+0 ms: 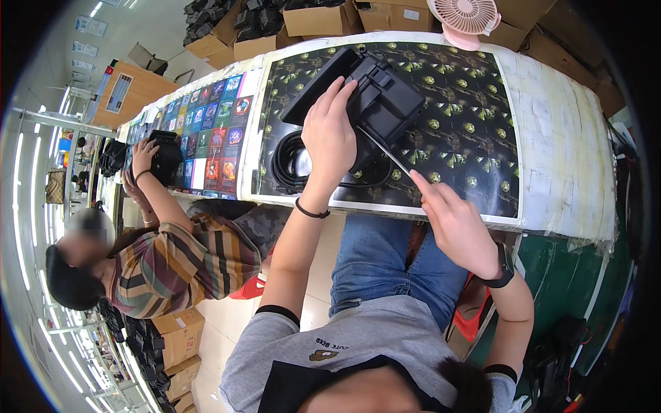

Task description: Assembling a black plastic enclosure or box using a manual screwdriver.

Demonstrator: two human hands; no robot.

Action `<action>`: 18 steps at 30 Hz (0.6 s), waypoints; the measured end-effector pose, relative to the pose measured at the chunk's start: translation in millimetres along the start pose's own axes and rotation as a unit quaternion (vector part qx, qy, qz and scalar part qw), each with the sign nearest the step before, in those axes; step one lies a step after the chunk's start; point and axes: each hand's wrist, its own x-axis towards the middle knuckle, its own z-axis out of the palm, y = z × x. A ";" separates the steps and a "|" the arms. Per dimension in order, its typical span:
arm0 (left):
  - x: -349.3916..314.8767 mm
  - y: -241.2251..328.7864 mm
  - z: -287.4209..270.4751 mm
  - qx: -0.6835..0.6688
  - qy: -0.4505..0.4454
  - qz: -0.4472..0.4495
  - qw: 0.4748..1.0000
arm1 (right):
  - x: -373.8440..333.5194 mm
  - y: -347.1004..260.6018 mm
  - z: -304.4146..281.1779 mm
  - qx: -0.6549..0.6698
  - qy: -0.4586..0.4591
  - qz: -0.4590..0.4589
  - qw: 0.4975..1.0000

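Observation:
A black plastic device (391, 103) with a hinged, box-like body and a long flat panel lies at an angle on the table. My left hand (329, 134) is closed over its near middle part, fingers stretched across the top; the thumb is hidden. Into the device's near side points a thin metal-shafted tool (389, 155), probably a screwdriver. My right hand (458, 227) grips this tool, and its handle is hidden in the fingers. Beside my left wrist, a coiled black cable (281, 162) loops round on the table and runs under the hand toward the right.
A dark patterned mat (454, 148) covers the white-edged table (561, 138). At left, another person (182, 258) handles a black device (165, 162) over a colourful mat (213, 131). A pink fan (467, 20) stands at the far edge, before cardboard boxes (320, 20) holding black parts.

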 end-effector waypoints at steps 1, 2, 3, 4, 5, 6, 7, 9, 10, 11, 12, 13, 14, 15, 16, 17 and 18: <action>-0.2 0.6 0.2 -0.001 0.000 0.000 1.000 | -0.5 -2.0 1.0 -0.011 -0.004 0.009 1.000; -0.4 1.2 0.2 0.002 0.002 0.006 1.000 | -0.8 -2.7 1.9 -0.021 -0.008 0.018 1.000; -0.5 1.5 0.2 0.005 0.004 0.012 1.000 | -1.3 0.0 5.0 -0.022 -0.008 0.019 1.000; -0.2 1.2 0.3 0.004 0.005 0.012 1.000 | -2.3 5.0 10.1 -0.054 0.014 -0.006 0.998; 0.0 0.2 0.3 -0.006 0.006 0.007 1.000 | -2.8 8.0 13.6 -0.086 0.037 -0.031 0.995; 0.4 -0.2 0.5 -0.016 0.006 0.002 1.000 | -2.7 8.0 15.0 -0.087 0.037 -0.031 0.995; 0.4 -0.5 -0.2 -0.014 0.007 0.002 1.000 | -2.0 7.0 16.9 -0.108 0.047 -0.038 0.992; 0.4 -0.8 -1.6 -0.010 0.005 0.001 1.000 | -1.9 6.5 20.3 -0.129 0.056 -0.046 0.989; 0.3 -0.7 -0.4 -0.011 0.005 0.002 1.000 | -2.9 7.3 21.6 -0.104 0.046 -0.040 0.993; -0.2 -0.9 0.5 -0.012 0.011 0.008 1.000 | -3.7 7.9 22.1 -0.079 0.036 -0.034 0.996; -0.4 -0.8 1.4 -0.013 0.018 0.014 1.000 | -2.7 7.8 18.0 -0.080 0.037 -0.032 0.996; -0.2 -0.8 0.1 -0.013 0.017 0.015 1.000 | 0.4 6.2 10.8 0.167 -0.048 0.071 0.982; 0.1 -0.7 -1.1 -0.037 0.022 0.005 0.999 | 3.3 6.1 6.5 0.401 -0.128 0.168 0.891; 0.6 -0.2 -1.7 -0.062 0.027 -0.005 0.998 | 5.2 8.3 6.4 0.507 -0.128 0.196 0.829; 1.7 0.9 -1.8 -0.062 0.026 -0.004 0.998 | 6.0 8.7 5.1 0.508 -0.127 0.196 0.829; 3.7 2.6 -1.8 -0.039 0.014 -0.001 0.999 | 6.4 8.1 3.0 0.599 -0.121 0.228 0.758; 5.9 4.5 -1.5 -0.016 0.001 0.003 1.000 | 6.2 6.8 0.6 0.683 -0.113 0.255 0.675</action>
